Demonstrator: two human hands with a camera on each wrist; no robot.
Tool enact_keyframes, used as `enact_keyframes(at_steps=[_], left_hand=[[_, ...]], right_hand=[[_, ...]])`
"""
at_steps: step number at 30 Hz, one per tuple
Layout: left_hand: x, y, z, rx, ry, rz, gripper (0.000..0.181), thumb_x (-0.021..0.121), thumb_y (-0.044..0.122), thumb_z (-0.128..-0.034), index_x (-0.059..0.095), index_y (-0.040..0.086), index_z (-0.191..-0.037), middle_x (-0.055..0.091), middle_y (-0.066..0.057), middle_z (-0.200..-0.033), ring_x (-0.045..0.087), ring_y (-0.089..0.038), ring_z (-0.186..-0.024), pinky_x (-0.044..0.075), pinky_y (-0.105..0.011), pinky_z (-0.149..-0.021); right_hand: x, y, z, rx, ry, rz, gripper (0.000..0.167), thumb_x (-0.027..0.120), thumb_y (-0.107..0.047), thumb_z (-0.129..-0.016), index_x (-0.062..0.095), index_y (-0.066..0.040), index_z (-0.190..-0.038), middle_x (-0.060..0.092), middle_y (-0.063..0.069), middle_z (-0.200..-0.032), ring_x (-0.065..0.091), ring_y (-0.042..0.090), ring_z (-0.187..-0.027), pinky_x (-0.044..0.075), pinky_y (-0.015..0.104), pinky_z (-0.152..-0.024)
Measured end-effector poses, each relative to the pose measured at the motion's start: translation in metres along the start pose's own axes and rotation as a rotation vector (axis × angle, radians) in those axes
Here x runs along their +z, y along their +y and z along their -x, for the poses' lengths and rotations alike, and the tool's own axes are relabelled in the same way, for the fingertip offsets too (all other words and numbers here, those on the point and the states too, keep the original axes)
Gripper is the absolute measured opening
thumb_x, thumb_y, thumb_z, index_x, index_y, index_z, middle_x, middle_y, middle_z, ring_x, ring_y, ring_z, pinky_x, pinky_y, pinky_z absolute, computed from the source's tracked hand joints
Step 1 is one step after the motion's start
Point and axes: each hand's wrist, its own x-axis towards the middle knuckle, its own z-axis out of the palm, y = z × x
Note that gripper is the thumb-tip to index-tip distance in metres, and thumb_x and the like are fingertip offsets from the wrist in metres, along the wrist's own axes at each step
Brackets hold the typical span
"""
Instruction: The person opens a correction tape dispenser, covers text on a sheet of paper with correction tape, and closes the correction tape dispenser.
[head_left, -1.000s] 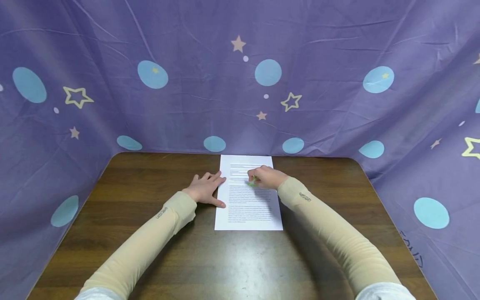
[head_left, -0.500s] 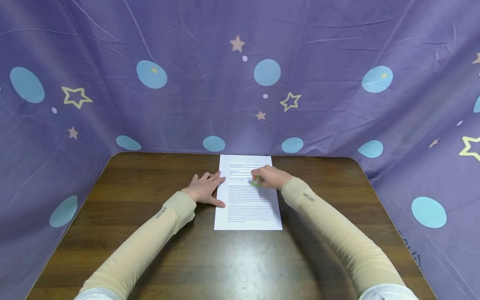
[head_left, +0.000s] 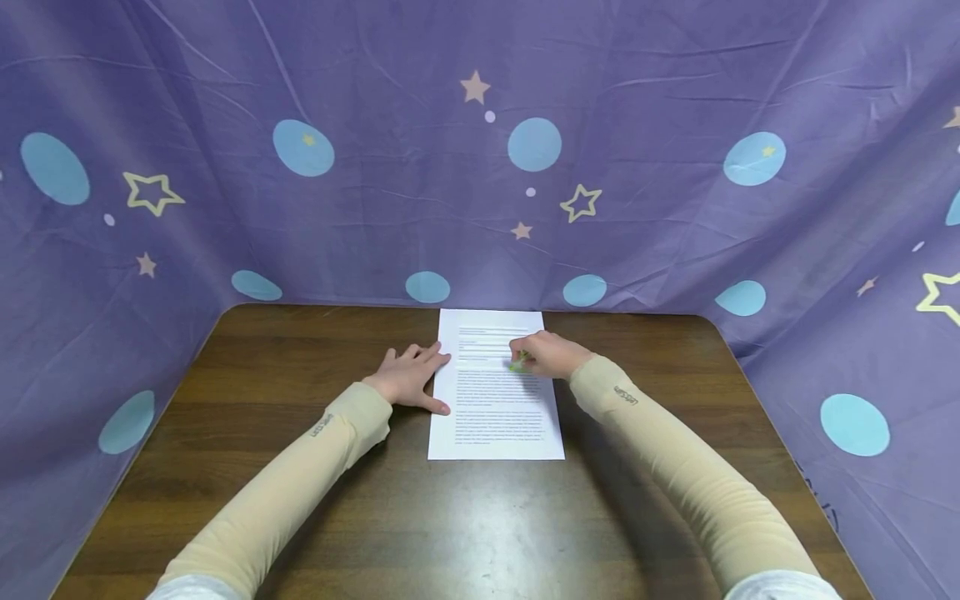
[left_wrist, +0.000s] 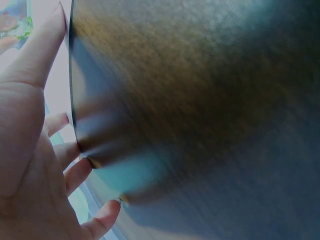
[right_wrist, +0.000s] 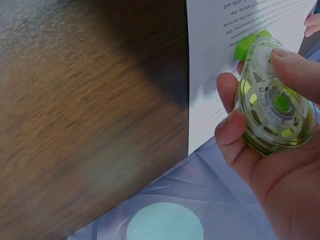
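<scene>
A white sheet of printed paper (head_left: 495, 451) lies on the brown wooden table (head_left: 330, 517), its top end near the back edge. My right hand (head_left: 553, 355) grips a clear and green correction tape dispenser (right_wrist: 270, 107) between thumb and curled fingers. The dispenser's green tip points down at the printed lines; in the right wrist view it looks to meet the paper. My left hand (head_left: 411, 379) is spread flat at the paper's left side, with fingertips and thumb resting on its edge. In the left wrist view, these fingers (left_wrist: 77, 175) lie straight and apart.
A purple curtain (head_left: 390, 192) with blue ovals and stars hangs directly behind the table and along both sides. Both forearms wear beige sleeves (head_left: 675, 467). A bright light reflection shows on the table in front of the paper.
My right hand has slid a little to the right over the paper with the correction tape dispenser. The left hand and the paper stay in place.
</scene>
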Motion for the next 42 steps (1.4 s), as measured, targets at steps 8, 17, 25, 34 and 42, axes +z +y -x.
enact_keyframes(at_steps=[8, 17, 25, 34, 42], left_hand=[[-0.002, -0.002, -0.001, 0.002, -0.002, 0.012, 0.110, 0.079, 0.065, -0.0824, 0.031, 0.010, -0.164, 0.018, -0.019, -0.172, 0.026, -0.041, -0.152, 0.018, -0.073, -0.115], [-0.004, 0.001, 0.001, 0.001, 0.000, 0.008, 0.109, 0.080, 0.063, -0.0826, 0.031, 0.009, -0.164, 0.018, -0.020, -0.172, 0.027, -0.041, -0.152, 0.019, -0.072, -0.115], [-0.004, 0.000, 0.001, -0.007, -0.002, -0.006, 0.110, 0.079, 0.065, -0.0824, 0.032, 0.010, -0.164, 0.019, -0.019, -0.172, 0.027, -0.041, -0.152, 0.021, -0.071, -0.114], [-0.005, 0.001, 0.001, -0.008, 0.000, -0.005, 0.111, 0.079, 0.067, -0.0814, 0.032, 0.010, -0.164, 0.019, -0.019, -0.172, 0.027, -0.041, -0.152, 0.020, -0.072, -0.114], [-0.001, 0.001, 0.000, -0.006, -0.008, 0.005, 0.109, 0.079, 0.064, -0.0830, 0.031, 0.010, -0.165, 0.017, -0.019, -0.172, 0.025, -0.041, -0.153, 0.017, -0.072, -0.116]], right_hand=[[-0.002, 0.007, 0.003, 0.014, -0.001, 0.004, 0.014, 0.068, 0.006, -0.094, 0.068, -0.009, -0.095, 0.068, 0.004, -0.086, 0.051, 0.013, -0.072, 0.046, 0.030, -0.071], [-0.003, 0.012, 0.012, 0.008, 0.007, 0.005, 0.015, 0.066, 0.007, -0.094, 0.068, -0.008, -0.096, 0.068, 0.001, -0.085, 0.051, 0.013, -0.071, 0.047, 0.032, -0.071], [-0.002, 0.017, 0.017, 0.012, 0.007, 0.001, 0.019, 0.064, 0.009, -0.093, 0.068, -0.009, -0.096, 0.072, 0.002, -0.091, 0.054, 0.013, -0.073, 0.050, 0.032, -0.073], [-0.004, 0.019, 0.022, 0.050, 0.006, -0.013, 0.020, 0.063, 0.010, -0.093, 0.069, -0.008, -0.099, 0.073, 0.004, -0.093, 0.055, 0.014, -0.074, 0.051, 0.034, -0.074], [-0.002, 0.021, 0.027, 0.096, -0.005, -0.031, 0.016, 0.065, 0.006, -0.096, 0.070, -0.008, -0.099, 0.075, 0.006, -0.098, 0.058, 0.015, -0.076, 0.053, 0.036, -0.077]])
